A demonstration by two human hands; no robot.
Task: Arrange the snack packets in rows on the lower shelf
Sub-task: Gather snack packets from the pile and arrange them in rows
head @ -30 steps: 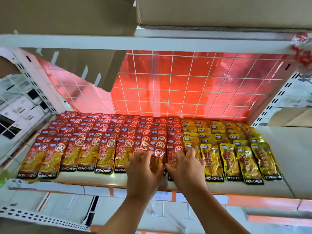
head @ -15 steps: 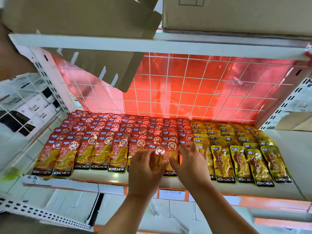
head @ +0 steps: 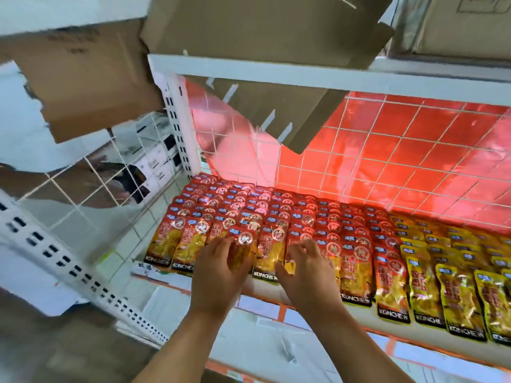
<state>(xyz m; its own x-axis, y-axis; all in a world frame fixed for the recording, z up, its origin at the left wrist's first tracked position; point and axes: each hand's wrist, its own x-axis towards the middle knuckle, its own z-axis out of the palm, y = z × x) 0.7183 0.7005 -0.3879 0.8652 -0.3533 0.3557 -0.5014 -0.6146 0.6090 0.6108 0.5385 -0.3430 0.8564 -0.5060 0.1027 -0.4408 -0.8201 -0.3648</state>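
Red snack packets (head: 276,217) fill the left and middle of the lower shelf (head: 260,288) and yellow snack packets (head: 442,272) fill its right. All overlap like shingles in columns running back from the shelf's front lip, probably so every label shows. Each packet's long axis runs front to back, KONCHEW end toward the lip, round seal end toward the red back panel (head: 387,150). Near the left end of the lip, the left hand (head: 218,275) curls fingers and thumb round one red packet (head: 242,252), which rides slightly above its neighbours, seemingly to square it into line. Just beside it along the lip, the right hand (head: 307,272) rests spread and relaxed on the next columns, holding nothing, likely steadying them
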